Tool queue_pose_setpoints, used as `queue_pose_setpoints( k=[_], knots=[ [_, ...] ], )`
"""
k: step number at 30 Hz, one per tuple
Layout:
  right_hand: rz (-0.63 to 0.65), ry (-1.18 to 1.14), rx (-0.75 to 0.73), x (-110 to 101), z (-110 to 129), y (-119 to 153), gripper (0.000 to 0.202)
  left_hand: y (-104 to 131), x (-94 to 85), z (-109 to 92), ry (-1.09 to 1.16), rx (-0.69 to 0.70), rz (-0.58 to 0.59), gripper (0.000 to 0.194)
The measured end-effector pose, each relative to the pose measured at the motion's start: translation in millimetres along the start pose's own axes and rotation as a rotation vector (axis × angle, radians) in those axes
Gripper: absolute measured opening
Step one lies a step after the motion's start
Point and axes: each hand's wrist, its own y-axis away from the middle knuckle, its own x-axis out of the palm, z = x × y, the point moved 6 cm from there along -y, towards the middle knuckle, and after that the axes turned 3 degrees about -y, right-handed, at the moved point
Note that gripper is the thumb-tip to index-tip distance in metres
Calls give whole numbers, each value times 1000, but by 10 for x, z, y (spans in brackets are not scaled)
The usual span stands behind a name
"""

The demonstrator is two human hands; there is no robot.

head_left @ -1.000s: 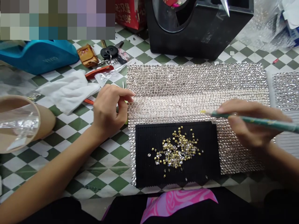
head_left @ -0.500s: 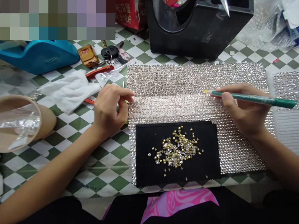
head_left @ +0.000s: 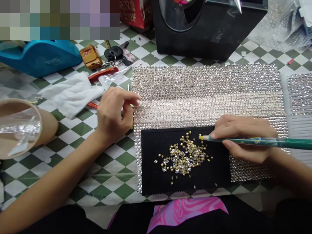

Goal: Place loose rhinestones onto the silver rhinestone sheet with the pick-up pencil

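My right hand (head_left: 246,138) grips a green pencil (head_left: 258,141) with a pale, yellow-ended tip. The tip is over the upper right of a heap of small rhinestones (head_left: 184,159), gold-backed and clear, on a black ridged tray (head_left: 209,175). Under the tray lies a wide sheet of rows of sparkling rhinestones (head_left: 204,79). My left hand (head_left: 113,109) is curled closed at the sheet's left edge, its forefinger reaching onto it. A thin metal point and bits of yellow-green show beside those fingers; what they hold is mostly hidden.
A large black tape dispenser (head_left: 190,42) stands at the back, a blue one (head_left: 48,58) at back left. Keys (head_left: 113,53), a brown case (head_left: 90,57), a white cloth (head_left: 70,94) and a tan bin (head_left: 46,126) are at left. Another rhinestone sheet (head_left: 301,94) lies far right.
My right hand has moved toward me and left with the pencil, from above the rhinestone sheet to the heap on the black tray. My left hand stays in place.
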Motion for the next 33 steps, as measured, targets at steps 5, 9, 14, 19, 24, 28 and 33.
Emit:
queue_pose_setpoints(
  k=[5,9,14,19,24,28,33],
  knots=[
    [-53,74,26,-35,-34,-25,19,-5,15,-15,-3,14,-2,30],
    [-47,98,37,-47,-38,-27,18,-4,10,-19,-11,15,-1,29],
    [-25,65,36,-28,-27,-19,18,4,2,-10,-8,9,6,31],
    [-27,45,24,-24,-18,-16,19,8,10,-1,-8,9,8,31],
    [-50,28,32,-26,-18,-5,18,-1,11,-9,-10,6,9,32],
    [15,1,-6,34,-4,-5,20,1,13,-9,-10,13,11,31],
    [57,38,-9,76,-2,-16,18,9,12,1,-17,8,16,32]
  ],
)
